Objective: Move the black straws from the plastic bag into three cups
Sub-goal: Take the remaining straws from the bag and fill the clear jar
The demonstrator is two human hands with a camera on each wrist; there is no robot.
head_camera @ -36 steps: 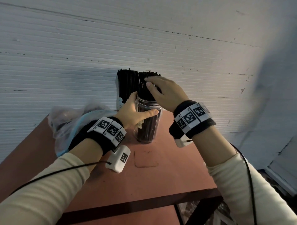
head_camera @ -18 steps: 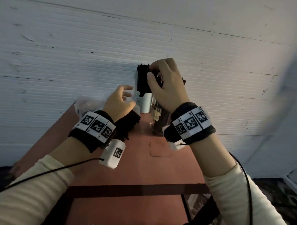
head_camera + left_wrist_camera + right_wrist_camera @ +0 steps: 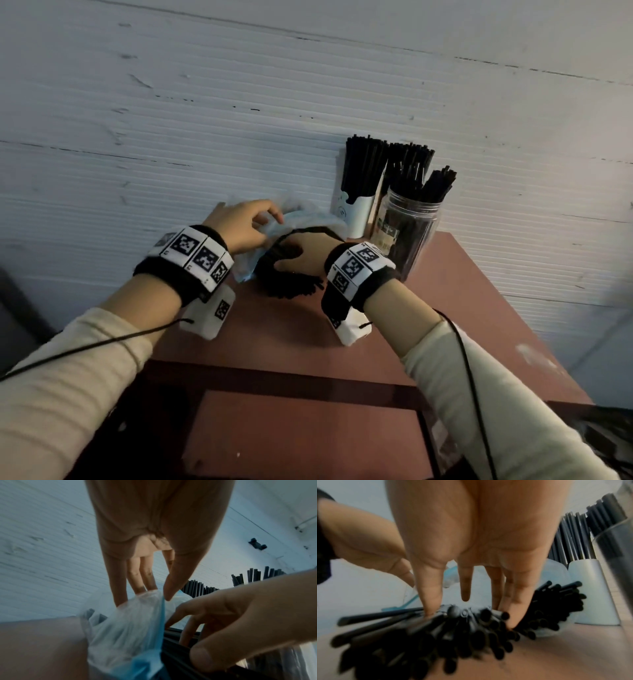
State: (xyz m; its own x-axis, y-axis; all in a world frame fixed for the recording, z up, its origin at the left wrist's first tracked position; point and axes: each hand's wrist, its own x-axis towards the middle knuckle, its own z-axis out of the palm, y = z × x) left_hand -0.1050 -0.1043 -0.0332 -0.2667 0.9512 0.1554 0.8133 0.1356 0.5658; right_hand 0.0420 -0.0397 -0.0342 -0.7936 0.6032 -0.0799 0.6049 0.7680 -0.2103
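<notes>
1. Head view: both hands meet at the plastic bag (image 3: pixel 301 219), which lies on the reddish table (image 3: pixel 462 308) against the white ribbed wall (image 3: pixel 171 120), just to the left of the clear jar (image 3: pixel 407 236).
2. Head view: the left hand (image 3: pixel 239 226) sits on the bag's far side from the jar, its fingers curled and pinching the thin film at the bag's mouth.
3. Head view: the right hand (image 3: pixel 305 257) lies between the bag and the jar, thumb and fingers curled round a bundle of black straws (image 3: pixel 291 281) whose ends fan out of the bag toward the person.
4. Head view: the jar holds straws upright; touching it on the left, a white paper cup (image 3: pixel 356 212) holds more. Another bunch of straws stands behind the jar, its holder hidden.
5. Left wrist view: the left hand (image 3: pixel 154 534) has its thumb tip and fingertips (image 3: pixel 140 586) closed on a fold of the bag (image 3: pixel 128 628), white with a blue strip. The right hand (image 3: pixel 240 622) curls over dark straws beside the bag.
6. Right wrist view: the right hand (image 3: pixel 471 534) reaches down with its fingers (image 3: pixel 428 595) spread and pressed into the heap of straws (image 3: pixel 436 635), thumb on one side, the rest on the other; the grasp looks loose. The cup (image 3: pixel 590 588) stands beside the jar (image 3: pixel 618 547), with the straws lying near both.
</notes>
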